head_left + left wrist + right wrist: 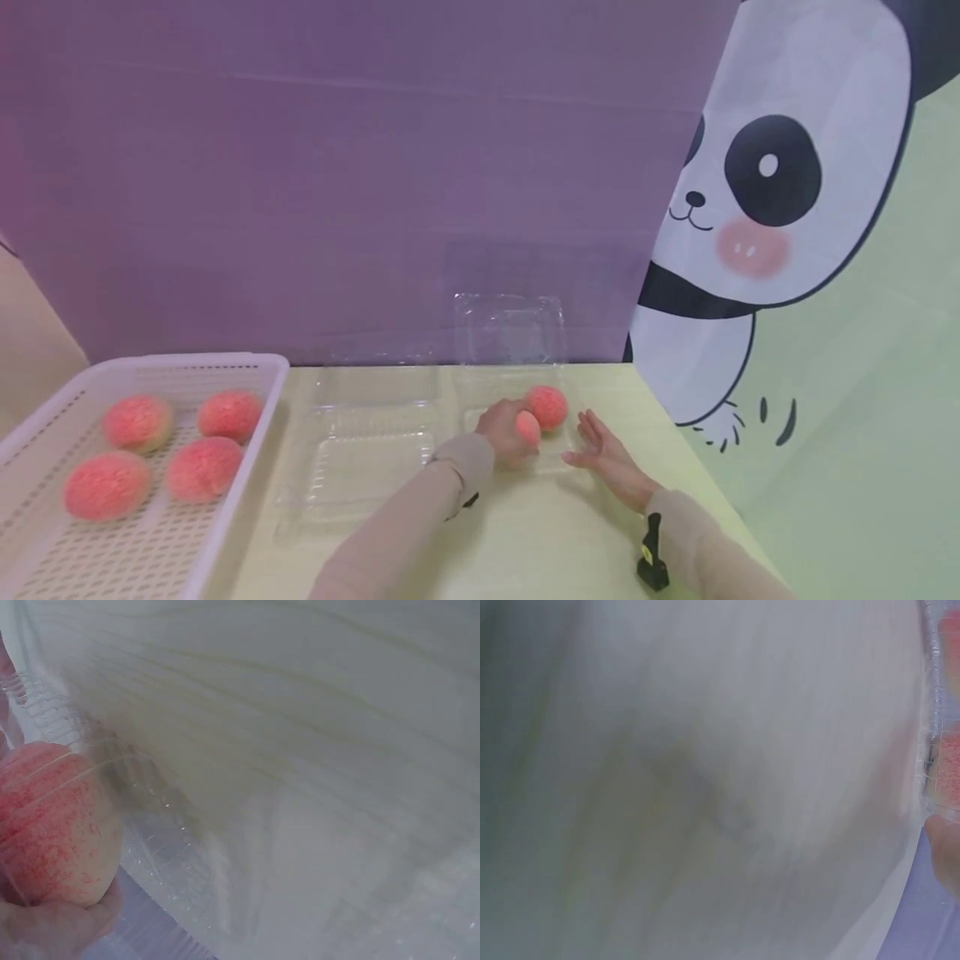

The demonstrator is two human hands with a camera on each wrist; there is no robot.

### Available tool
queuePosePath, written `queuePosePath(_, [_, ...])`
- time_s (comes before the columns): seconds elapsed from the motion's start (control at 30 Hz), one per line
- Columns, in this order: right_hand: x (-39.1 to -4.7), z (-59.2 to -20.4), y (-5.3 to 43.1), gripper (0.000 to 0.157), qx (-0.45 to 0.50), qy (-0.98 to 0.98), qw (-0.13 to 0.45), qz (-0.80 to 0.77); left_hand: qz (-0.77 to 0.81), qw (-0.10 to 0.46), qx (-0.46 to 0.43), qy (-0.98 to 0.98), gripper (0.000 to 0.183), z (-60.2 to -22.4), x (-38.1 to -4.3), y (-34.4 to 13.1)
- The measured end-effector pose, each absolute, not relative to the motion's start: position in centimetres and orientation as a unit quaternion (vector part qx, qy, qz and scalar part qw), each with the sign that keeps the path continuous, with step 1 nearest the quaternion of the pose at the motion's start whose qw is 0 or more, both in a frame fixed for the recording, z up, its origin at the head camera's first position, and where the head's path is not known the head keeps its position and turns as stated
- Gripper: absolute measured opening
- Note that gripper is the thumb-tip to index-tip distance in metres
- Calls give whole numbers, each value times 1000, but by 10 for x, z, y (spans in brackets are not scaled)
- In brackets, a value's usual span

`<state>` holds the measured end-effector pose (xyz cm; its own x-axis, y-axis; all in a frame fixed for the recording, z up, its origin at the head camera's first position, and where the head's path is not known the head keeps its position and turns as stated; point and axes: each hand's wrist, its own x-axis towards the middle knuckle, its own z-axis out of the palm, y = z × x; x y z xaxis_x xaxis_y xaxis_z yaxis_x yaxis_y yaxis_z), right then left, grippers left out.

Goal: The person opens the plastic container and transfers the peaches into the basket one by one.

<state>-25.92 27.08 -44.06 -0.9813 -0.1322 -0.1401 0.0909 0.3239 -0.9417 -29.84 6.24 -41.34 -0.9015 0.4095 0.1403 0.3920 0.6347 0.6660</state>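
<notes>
My left hand (504, 429) holds a pink-and-cream peach (528, 428) low in the tray of the right-hand clear plastic clamshell box (471, 421). Another peach (547, 407) sits in the same tray, just beyond it. In the left wrist view the held peach (56, 825) shows red streaks and specks, with fingers at its lower side. At the box's right side is my right hand (611, 462), fingers extended and thumb apart, with nothing in its grasp. The right wrist view shows its thumb (946, 851) close to the box edge.
A second clear clamshell box (371, 454) lies with its lid raised to the left. At far left a white perforated basket (258, 442) holds several peaches (202, 468). The box lid (510, 329) stands up near the purple backdrop (337, 167).
</notes>
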Motion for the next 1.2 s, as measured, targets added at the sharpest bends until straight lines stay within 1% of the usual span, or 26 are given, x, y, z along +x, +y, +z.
queuePosePath(0.1, [-259,-439,270,96,-14,807,96,-582,381,24,200,902,61,-406,-296,63])
queuePosePath(0.2, [-260,-437,271,95,-20,811,96,-577,378,22,194,905,66,-399,-294,64])
queuePosePath(0.43, [-260,-436,271,96,-15,813,92,-575,353,-19,225,908,66,-388,-287,63])
queuePosePath(0.57, [-260,-435,271,95,-17,812,96,-576,363,-24,220,905,67,-384,-280,60])
queuePosePath(0.9, [-258,-436,269,95,-10,818,98,-567,401,-2,209,892,68,-362,-256,46])
queuePosePath(1.1, [-260,-438,270,95,-9,820,99,-563,412,22,210,886,68,-357,-242,37])
queuePosePath(1.2, [-259,-437,270,95,-8,819,99,-565,403,30,217,889,66,-353,-235,32])
